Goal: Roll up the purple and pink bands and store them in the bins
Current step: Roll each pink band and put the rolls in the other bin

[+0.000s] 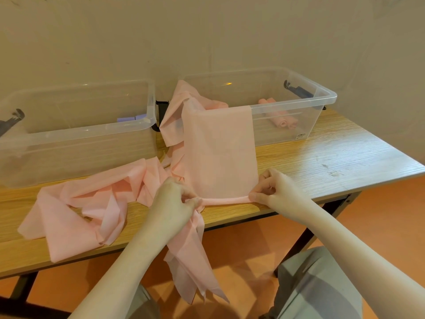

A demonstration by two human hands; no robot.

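Pink band, at centre frame, has its near edge rolled into a thin tube that the left hand and right hand each pinch at one end. Its far end drapes over the rim of the right bin, which may snag it and skew the roll. Loose pink bands crowd the left hand and could get caught in. It looks thin, limp and matte.
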